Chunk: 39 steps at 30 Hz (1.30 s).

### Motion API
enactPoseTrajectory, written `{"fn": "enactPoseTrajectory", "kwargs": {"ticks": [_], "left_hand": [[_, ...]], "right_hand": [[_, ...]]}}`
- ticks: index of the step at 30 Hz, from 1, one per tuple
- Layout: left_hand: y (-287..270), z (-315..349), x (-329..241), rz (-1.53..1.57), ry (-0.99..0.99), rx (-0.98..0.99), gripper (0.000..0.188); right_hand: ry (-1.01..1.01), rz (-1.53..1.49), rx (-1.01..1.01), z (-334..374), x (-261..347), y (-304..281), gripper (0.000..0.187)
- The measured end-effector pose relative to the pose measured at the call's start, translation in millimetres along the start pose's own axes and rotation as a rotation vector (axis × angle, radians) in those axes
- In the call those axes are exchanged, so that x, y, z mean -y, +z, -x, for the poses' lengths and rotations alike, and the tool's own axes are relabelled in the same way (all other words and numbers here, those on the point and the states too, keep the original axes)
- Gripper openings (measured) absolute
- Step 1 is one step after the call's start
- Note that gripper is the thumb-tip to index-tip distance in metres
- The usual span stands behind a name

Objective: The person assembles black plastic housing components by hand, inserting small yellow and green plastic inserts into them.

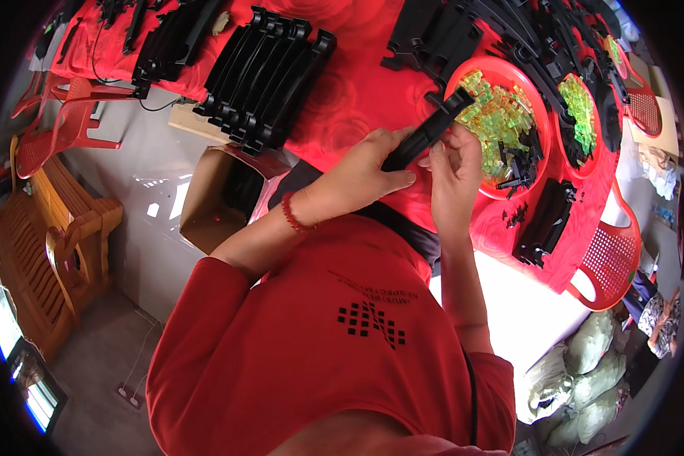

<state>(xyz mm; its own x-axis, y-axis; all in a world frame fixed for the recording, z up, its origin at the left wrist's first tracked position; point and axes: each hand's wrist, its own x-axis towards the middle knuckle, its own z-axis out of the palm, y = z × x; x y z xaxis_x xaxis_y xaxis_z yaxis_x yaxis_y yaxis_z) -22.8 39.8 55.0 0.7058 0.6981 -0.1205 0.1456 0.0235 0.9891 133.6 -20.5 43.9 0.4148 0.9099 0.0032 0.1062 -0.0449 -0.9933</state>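
My left hand (372,171) is closed around a long black plastic part (429,131), which points up and to the right over the red-covered table. A red beaded bracelet circles that wrist. My right hand (456,159) is beside the part, its fingers bent and pinched together near the lower side; whatever they may hold is too small to make out. Just right of the hands lies a red basin (543,91) of yellow-green translucent pieces (501,125), with small black pieces (526,161) along its near right side.
A row of black plastic parts (270,76) lies at the table's left edge, above an open cardboard box (213,205). More black parts (441,34) crowd the far side. A second red basin (577,114) sits right. Red chairs (612,254) and white sacks (585,372) stand beyond.
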Motion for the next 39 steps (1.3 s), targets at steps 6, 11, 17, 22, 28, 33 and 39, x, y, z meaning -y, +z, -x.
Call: {"fn": "enactPoseTrajectory", "kwargs": {"ticks": [6,11,17,22,28,33,39], "left_hand": [[3.8,2.9,4.8,0.648,-0.275,0.1,0.05],[5.5,1.4,20.1,0.307,-0.227,-0.022,0.055],[9.2,3.1,16.6,0.066,-0.175,-0.099,0.052],[13.9,8.5,15.3,-0.107,-0.076,-0.155,0.053],[13.3,11.1,4.7,-0.114,-0.132,-0.184,0.051],[17.0,10.9,7.5,-0.097,-0.128,-0.197,0.049],[23.7,13.5,16.7,-0.2,-0.036,-0.266,0.048]], "right_hand": [[0.017,0.049,-0.042,3.6,-4.6,-3.5,0.034],[-0.35,0.706,0.05,5.5,10.4,-2.8,0.055],[-0.303,0.844,0.141,4.0,12.4,-0.2,0.061],[-0.312,0.865,0.199,3.1,13.5,5.9,0.053],[-0.374,0.888,0.176,3.2,11.2,6.7,0.05],[-0.335,0.898,0.182,4.0,12.7,4.8,0.051],[-0.362,0.911,0.155,6.8,1.7,5.7,0.051]]}}
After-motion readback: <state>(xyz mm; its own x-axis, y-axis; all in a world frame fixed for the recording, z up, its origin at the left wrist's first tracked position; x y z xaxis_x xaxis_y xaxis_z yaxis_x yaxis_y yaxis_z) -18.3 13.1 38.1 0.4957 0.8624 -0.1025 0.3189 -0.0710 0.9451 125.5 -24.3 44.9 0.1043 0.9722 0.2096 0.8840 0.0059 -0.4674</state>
